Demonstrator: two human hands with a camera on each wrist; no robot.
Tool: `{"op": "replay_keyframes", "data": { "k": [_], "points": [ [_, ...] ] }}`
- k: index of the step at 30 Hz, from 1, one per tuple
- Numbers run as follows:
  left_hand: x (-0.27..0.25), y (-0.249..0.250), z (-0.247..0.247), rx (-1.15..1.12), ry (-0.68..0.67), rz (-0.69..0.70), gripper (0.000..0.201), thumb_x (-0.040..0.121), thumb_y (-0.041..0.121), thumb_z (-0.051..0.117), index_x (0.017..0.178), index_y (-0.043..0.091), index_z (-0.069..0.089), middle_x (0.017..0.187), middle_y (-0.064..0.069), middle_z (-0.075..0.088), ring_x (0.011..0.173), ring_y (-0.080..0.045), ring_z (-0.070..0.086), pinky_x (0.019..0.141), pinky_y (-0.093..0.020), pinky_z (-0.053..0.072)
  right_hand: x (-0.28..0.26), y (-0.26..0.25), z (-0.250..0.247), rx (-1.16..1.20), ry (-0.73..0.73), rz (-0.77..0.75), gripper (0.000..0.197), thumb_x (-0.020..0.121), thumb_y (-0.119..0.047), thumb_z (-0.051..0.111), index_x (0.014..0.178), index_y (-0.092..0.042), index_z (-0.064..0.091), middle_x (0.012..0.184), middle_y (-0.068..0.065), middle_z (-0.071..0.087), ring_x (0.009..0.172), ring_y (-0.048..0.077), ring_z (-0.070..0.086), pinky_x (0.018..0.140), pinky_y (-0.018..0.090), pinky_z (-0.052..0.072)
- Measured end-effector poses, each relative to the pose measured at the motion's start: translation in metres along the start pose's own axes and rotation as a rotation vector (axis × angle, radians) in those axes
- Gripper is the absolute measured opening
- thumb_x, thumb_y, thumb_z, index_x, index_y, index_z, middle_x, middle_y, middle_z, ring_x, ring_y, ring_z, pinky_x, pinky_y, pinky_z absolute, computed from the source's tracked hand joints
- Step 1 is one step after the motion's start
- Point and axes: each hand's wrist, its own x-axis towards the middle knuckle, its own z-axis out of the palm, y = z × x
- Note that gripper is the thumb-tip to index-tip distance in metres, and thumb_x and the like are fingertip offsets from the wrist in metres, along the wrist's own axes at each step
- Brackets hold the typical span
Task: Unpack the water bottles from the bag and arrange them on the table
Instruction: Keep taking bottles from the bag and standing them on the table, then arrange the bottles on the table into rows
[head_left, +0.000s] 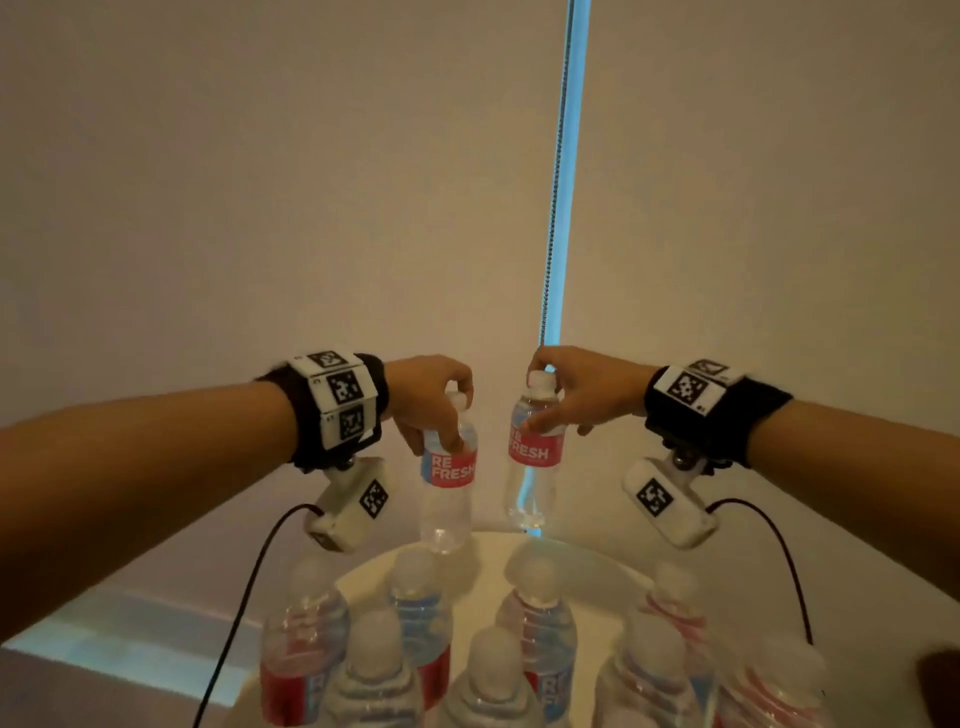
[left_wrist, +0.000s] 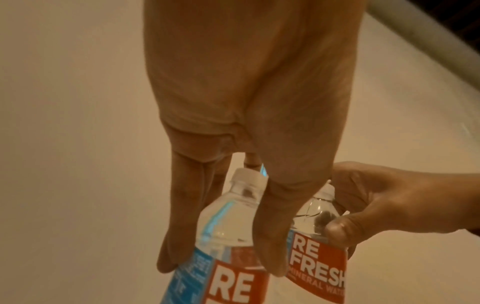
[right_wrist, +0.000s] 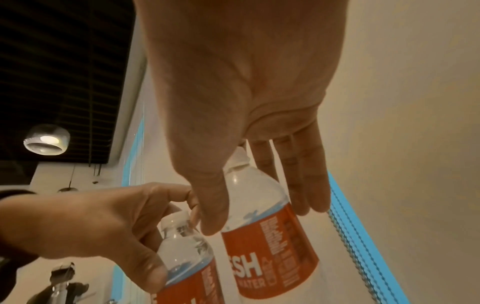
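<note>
In your left hand (head_left: 435, 397) you have a clear plastic water bottle (head_left: 447, 470) with a white cap and a red label lettered in white, which turns pale blue round the side (see the left wrist view). Your right hand (head_left: 572, 389) has a matching clear, white-capped bottle (head_left: 535, 448) with the same red and white label. Your wrists carry black bands (head_left: 719, 415) bearing white blocks printed with black square codes. The round table (head_left: 488, 558) is white, the wall beige, split by a bright light-blue vertical strip (head_left: 563, 171).
</note>
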Motion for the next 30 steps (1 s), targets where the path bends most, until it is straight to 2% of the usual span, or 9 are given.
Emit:
{"op": "replay_keyframes", "data": {
  "k": [4, 8, 11, 15, 18, 21, 24, 27, 30],
  "points": [
    [0.033, -0.023, 0.015, 0.021, -0.069, -0.051, 0.037, 0.074, -0.001, 0.08, 0.093, 0.017, 0.054, 0.106, -0.01, 0.055, 0.101, -0.037, 0.065, 0.074, -0.05, 0.062, 0.029, 0.008, 0.032, -0.015, -0.092, 0.028, 0.046, 0.08, -0.023, 0.078, 0.111, -0.015, 0.044, 0.119, 0.007, 0.051, 0.102, 0.028, 0.066, 0.07, 0.046, 0.063],
    [0.056, -0.035, 0.024, 0.025, -0.115, -0.047, 0.037, 0.074, -0.001, 0.08, 0.09, 0.018, 0.053, 0.103, -0.005, 0.052, 0.103, -0.036, 0.065, 0.075, -0.05, 0.062, 0.05, 0.017, 0.058, -0.014, -0.163, 0.046, 0.05, 0.081, -0.022, 0.078, 0.117, -0.013, 0.044, 0.121, 0.008, 0.052, 0.101, 0.028, 0.068, 0.072, 0.044, 0.063],
    [0.069, -0.04, 0.03, 0.03, -0.13, -0.034, 0.04, 0.074, 0.001, 0.081, 0.097, 0.017, 0.052, 0.105, -0.003, 0.05, 0.102, -0.036, 0.065, 0.074, -0.049, 0.062, 0.06, 0.022, 0.071, -0.018, -0.209, 0.05, 0.045, 0.082, -0.023, 0.076, 0.111, -0.018, 0.042, 0.117, 0.004, 0.051, 0.098, 0.025, 0.067, 0.072, 0.042, 0.064],
    [0.085, -0.044, 0.038, 0.011, -0.147, -0.03, 0.042, 0.072, 0.003, 0.083, 0.094, 0.02, 0.052, 0.098, -0.001, 0.051, 0.099, -0.035, 0.067, 0.073, -0.049, 0.062, 0.068, 0.03, 0.08, -0.026, -0.233, 0.062, 0.045, 0.083, -0.023, 0.076, 0.114, -0.017, 0.043, 0.118, 0.004, 0.051, 0.096, 0.023, 0.065, 0.071, 0.04, 0.064],
    [0.093, -0.047, 0.046, 0.024, -0.156, -0.019, 0.041, 0.073, 0.005, 0.083, 0.091, 0.022, 0.051, 0.107, -0.005, 0.051, 0.1, -0.035, 0.066, 0.073, -0.048, 0.062, 0.073, 0.037, 0.084, -0.026, -0.241, 0.077, 0.053, 0.083, -0.024, 0.076, 0.123, -0.013, 0.043, 0.126, 0.008, 0.052, 0.101, 0.026, 0.067, 0.072, 0.042, 0.064],
    [0.099, -0.049, 0.05, 0.026, -0.152, -0.004, 0.041, 0.073, 0.005, 0.083, 0.082, 0.026, 0.049, 0.114, -0.008, 0.051, 0.102, -0.035, 0.066, 0.073, -0.048, 0.062, 0.075, 0.041, 0.087, -0.033, -0.235, 0.082, 0.054, 0.083, -0.025, 0.076, 0.123, -0.012, 0.044, 0.127, 0.009, 0.052, 0.103, 0.027, 0.067, 0.07, 0.041, 0.064],
    [0.102, -0.052, 0.051, 0.018, -0.142, 0.017, 0.04, 0.073, 0.006, 0.084, 0.082, 0.026, 0.05, 0.114, -0.007, 0.051, 0.101, -0.035, 0.066, 0.072, -0.048, 0.063, 0.076, 0.044, 0.087, -0.016, -0.226, 0.087, 0.053, 0.083, -0.026, 0.076, 0.123, -0.012, 0.043, 0.126, 0.009, 0.051, 0.103, 0.026, 0.066, 0.065, 0.036, 0.064],
    [0.105, -0.054, 0.051, 0.002, -0.148, 0.034, 0.04, 0.072, 0.006, 0.085, 0.09, 0.022, 0.053, 0.103, -0.002, 0.052, 0.099, -0.034, 0.067, 0.072, -0.047, 0.063, 0.075, 0.046, 0.088, 0.005, -0.223, 0.097, 0.052, 0.083, -0.026, 0.076, 0.121, -0.015, 0.043, 0.125, 0.007, 0.05, 0.106, 0.028, 0.065, 0.064, 0.035, 0.064],
    [0.105, -0.057, 0.051, 0.008, -0.159, 0.03, 0.041, 0.072, 0.008, 0.085, 0.088, 0.025, 0.052, 0.093, 0.002, 0.053, 0.095, -0.034, 0.069, 0.069, -0.043, 0.064, 0.074, 0.047, 0.09, 0.001, -0.214, 0.099, 0.049, 0.083, -0.027, 0.076, 0.117, -0.017, 0.043, 0.122, 0.006, 0.05, 0.107, 0.028, 0.064, 0.065, 0.039, 0.064]
  ]
}}
